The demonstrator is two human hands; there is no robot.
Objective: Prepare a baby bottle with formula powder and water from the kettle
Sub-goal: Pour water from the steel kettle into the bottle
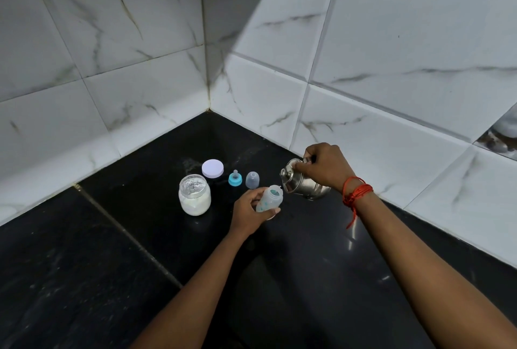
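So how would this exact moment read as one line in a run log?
step: water into bottle | left hand: holds open bottle tilted | right hand: tips steel kettle at its mouth | formula jar: open

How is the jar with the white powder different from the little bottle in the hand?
The glass jar stands upright on the black counter, untouched; the baby bottle is tilted, held in the left hand. The jar is wider and rounder; the bottle is slimmer with blue markings. The jar holds plenty of white powder; the bottle's contents are unclear. Both are open, lids off.
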